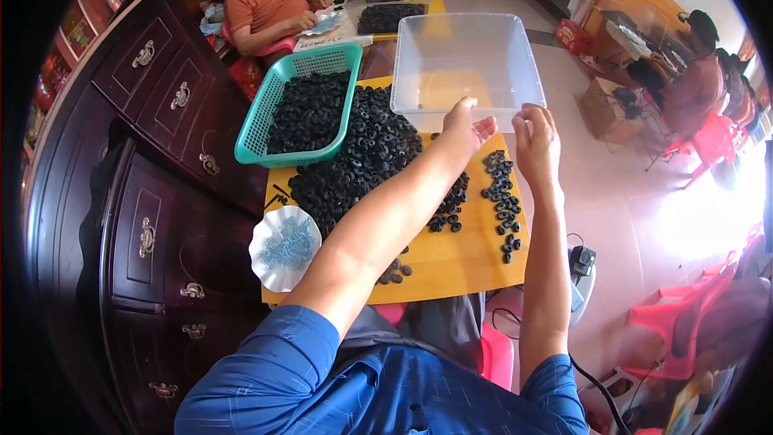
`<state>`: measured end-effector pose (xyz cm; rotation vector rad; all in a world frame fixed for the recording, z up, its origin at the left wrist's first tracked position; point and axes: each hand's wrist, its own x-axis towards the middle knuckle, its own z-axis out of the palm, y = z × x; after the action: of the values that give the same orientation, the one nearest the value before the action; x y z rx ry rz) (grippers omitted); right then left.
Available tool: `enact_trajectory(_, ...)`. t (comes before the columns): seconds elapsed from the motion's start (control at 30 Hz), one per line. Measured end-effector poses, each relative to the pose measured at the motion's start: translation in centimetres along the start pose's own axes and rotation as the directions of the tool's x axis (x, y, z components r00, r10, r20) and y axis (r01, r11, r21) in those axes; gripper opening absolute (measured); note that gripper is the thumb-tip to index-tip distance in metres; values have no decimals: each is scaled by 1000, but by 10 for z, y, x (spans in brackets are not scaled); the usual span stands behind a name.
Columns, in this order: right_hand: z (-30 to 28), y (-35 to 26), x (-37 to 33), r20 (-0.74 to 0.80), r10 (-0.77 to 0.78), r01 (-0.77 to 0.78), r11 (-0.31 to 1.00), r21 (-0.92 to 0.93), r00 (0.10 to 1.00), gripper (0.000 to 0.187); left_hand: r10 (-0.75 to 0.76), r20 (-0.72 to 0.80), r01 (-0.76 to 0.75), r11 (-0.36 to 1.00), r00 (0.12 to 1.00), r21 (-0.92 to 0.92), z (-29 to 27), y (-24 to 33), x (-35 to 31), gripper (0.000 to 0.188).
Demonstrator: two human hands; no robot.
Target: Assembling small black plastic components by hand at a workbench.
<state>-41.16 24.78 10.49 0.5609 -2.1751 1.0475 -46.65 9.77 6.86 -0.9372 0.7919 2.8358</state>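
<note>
One yellow table [463,262], one clear bin [467,64]; left hand [467,124], right hand [538,141] curled, pinch unclear

Nearby are two hands [464,126], one green basket [258,121], one clear bin [475,48], one white dish [278,280].

Black pieces crowd a yellow desk [451,266]

A broad heap of black ring-shaped pieces [378,145] covers the middle. A narrow band of similar pieces [503,201] runs along the right edge. At the near left sits a scalloped white dish [279,278]; dark discs [394,274] lie to its right. A green basket [349,97] stands far left, partly beside the heap.
</note>
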Motion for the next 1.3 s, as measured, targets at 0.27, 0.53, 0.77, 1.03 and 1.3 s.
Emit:
enact_trajectory(0.27,23,19,0,91,-26,35,994,-100,996,9,46,50,-50,996,998,80,-8,-2,-9,48)
enact_trajectory(0.53,29,23,17,190,-18,56,979,-197,982,10,-75,231,-4,946,970,323,-28,28,-18,59)
enact_trajectory(0.77,33,31,31,258,54,14,967,-254,965,14,234,548,-594,258,803,762,-26,109,-57,26)
enact_trajectory(1.03,40,40,28,274,43,20,974,-224,961,16,104,786,-431,-788,610,439,-48,130,-29,25)
enact_trajectory(1.3,23,34,15,239,16,31,981,-191,971,14,73,810,-421,-825,581,377,-54,125,-44,19)
